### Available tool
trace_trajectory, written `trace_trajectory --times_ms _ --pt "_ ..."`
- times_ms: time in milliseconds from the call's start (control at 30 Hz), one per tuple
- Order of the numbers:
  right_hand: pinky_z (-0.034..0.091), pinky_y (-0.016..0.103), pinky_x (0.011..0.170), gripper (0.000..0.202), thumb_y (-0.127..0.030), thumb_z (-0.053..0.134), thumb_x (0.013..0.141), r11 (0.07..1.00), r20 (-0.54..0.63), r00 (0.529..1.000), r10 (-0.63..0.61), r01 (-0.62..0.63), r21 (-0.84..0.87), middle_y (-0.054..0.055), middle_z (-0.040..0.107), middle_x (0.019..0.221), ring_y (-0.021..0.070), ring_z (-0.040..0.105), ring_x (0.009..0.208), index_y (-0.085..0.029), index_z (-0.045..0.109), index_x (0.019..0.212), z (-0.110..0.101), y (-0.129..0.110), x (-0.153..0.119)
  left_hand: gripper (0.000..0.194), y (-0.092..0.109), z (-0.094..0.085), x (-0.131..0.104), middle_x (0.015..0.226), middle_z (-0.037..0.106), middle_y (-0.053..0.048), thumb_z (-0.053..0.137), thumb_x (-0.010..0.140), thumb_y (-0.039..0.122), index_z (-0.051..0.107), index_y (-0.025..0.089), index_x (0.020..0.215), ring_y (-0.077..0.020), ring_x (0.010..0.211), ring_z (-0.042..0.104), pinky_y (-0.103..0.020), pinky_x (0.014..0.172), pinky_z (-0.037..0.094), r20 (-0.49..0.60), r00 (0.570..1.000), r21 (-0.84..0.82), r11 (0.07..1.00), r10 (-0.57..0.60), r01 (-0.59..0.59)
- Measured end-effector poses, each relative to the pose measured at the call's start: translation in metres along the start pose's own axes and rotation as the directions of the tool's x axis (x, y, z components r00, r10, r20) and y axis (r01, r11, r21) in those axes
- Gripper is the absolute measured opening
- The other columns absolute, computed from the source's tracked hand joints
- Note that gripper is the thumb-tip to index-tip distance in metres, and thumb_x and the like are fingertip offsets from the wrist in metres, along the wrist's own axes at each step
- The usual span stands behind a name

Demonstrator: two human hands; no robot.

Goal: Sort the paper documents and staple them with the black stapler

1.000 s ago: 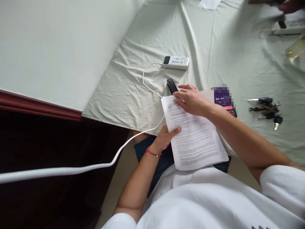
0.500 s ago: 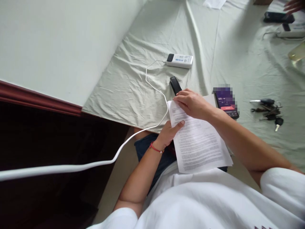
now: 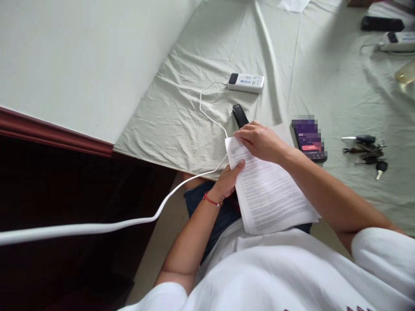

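Printed paper sheets (image 3: pixel 269 196) lie in a stack over the table's near edge and my lap. My left hand (image 3: pixel 228 180) grips their left edge, thumb on top and fingers underneath. Across the upper part of the stack rests my right hand (image 3: pixel 261 140), its fingers bent over the top edge and pinching there. Just beyond those fingertips is a black stapler (image 3: pixel 240 115), its near end hidden by the hand. A phone (image 3: pixel 308 140) with a lit, partly blurred screen lies to the right of the sheets.
A white power bank (image 3: pixel 246 83) feeds a white cable (image 3: pixel 129 222) that runs past the sheets to the left. Keys (image 3: pixel 366 151) lie right of the phone. At the far right are a black object (image 3: pixel 382 23), another white power bank (image 3: pixel 400 42) and a bottle (image 3: pixel 406 73).
The sheets have turned slightly, their top left corner moving left and their lower right corner moving right. My left thumb has shifted left with them. Another person's hand at the top right has gone.
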State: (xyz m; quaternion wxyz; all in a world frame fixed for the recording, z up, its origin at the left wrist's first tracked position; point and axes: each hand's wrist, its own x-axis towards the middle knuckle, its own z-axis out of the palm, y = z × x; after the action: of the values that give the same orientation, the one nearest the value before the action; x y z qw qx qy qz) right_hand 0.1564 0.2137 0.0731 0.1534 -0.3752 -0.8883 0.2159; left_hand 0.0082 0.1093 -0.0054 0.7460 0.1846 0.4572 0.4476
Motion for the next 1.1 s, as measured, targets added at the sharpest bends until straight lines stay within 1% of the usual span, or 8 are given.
trace_trajectory --times_ms 100,200,333,467,667,800,933,1100 --pt "0.047 0.039 0.093 0.036 -0.022 0.041 0.106 0.999 0.029 0.999 0.037 -0.037 -0.028 0.014 0.074 0.105 0.027 0.063 0.105 -0.017 0.077 0.105 0.001 0.003 -0.001 0.054 -0.001 -0.002 0.001 0.108 0.081 -0.01 0.094 0.071 0.049 0.076 0.017 0.11 -0.0287 0.1 0.077 -0.047 0.1 0.059 -0.017 1.0 -0.008 1.0 -0.008 0.008" --pt "0.047 0.039 0.092 0.036 -0.025 0.041 0.106 0.997 0.037 0.996 0.077 -0.076 -0.032 0.013 0.074 0.105 0.027 0.063 0.105 -0.018 0.076 0.106 0.003 0.004 -0.003 0.054 -0.002 -0.002 0.0 0.107 0.081 -0.009 0.094 0.071 0.049 0.076 0.016 0.11 -0.027 0.097 0.077 -0.045 0.097 0.06 -0.032 0.999 0.005 1.0 0.01 -0.01" --pt "0.047 0.038 0.09 0.037 -0.026 0.041 0.107 0.986 0.066 0.984 0.163 -0.161 -0.033 0.014 0.074 0.112 0.0266 0.065 0.104 -0.017 0.076 0.109 0.002 0.001 -0.005 0.057 -0.002 0.001 -0.001 0.106 0.081 -0.01 0.095 0.068 0.051 0.076 0.016 0.11 -0.0287 0.099 0.077 -0.045 0.096 0.06 -0.024 0.999 0.006 0.999 0.035 -0.035" --pt "0.048 0.038 0.089 0.037 -0.026 0.041 0.106 0.983 0.054 0.981 0.185 -0.183 -0.028 0.013 0.075 0.116 0.0271 0.067 0.106 -0.018 0.076 0.112 0.001 0.001 -0.007 0.057 -0.001 0.003 -0.001 0.1 0.081 -0.011 0.094 0.069 0.052 0.076 0.014 0.107 -0.0313 0.101 0.077 -0.047 0.097 0.06 -0.008 1.0 0.02 0.999 0.029 -0.029" --pt "0.048 0.038 0.089 0.039 -0.026 0.04 0.106 0.975 0.049 0.974 0.22 -0.218 -0.04 0.013 0.076 0.117 0.0272 0.068 0.107 -0.018 0.078 0.112 0.005 0.004 -0.009 0.066 0.001 0.005 -0.002 0.091 0.08 -0.012 0.096 0.06 0.063 0.076 0.011 0.095 -0.0323 0.096 0.077 -0.045 0.092 0.062 -0.003 1.0 0.043 0.999 0.021 -0.021" --pt "0.048 0.037 0.088 0.038 -0.026 0.041 0.105 0.968 0.03 0.968 0.247 -0.246 -0.049 0.012 0.076 0.117 0.0268 0.068 0.106 -0.019 0.078 0.111 0.007 0.005 -0.009 0.067 0.0 0.005 -0.001 0.09 0.08 -0.011 0.094 0.06 0.067 0.076 0.012 0.094 -0.0314 0.094 0.077 -0.044 0.092 0.062 0.002 1.0 0.071 0.997 0.029 -0.029" --pt "0.048 0.038 0.086 0.037 -0.028 0.044 0.104 0.953 0.028 0.953 0.301 -0.3 -0.044 0.012 0.076 0.114 0.0263 0.069 0.1 -0.019 0.08 0.109 0.005 0.007 -0.007 0.065 -0.002 0.004 0.0 0.095 0.081 -0.012 0.092 0.065 0.065 0.078 0.012 0.099 -0.0311 0.098 0.077 -0.045 0.095 0.061 0.018 0.999 0.086 0.995 0.05 -0.051" --pt "0.048 0.036 0.085 0.034 -0.031 0.049 0.102 0.946 -0.014 0.948 0.319 -0.318 0.062 0.011 0.075 0.111 0.0245 0.068 0.096 -0.018 0.081 0.106 0.005 0.011 -0.004 0.065 -0.001 0.006 0.0 0.095 0.081 -0.013 0.092 0.066 0.066 0.079 0.01 0.098 -0.0329 0.099 0.077 -0.046 0.095 0.061 0.025 0.999 0.103 0.994 0.042 -0.044"
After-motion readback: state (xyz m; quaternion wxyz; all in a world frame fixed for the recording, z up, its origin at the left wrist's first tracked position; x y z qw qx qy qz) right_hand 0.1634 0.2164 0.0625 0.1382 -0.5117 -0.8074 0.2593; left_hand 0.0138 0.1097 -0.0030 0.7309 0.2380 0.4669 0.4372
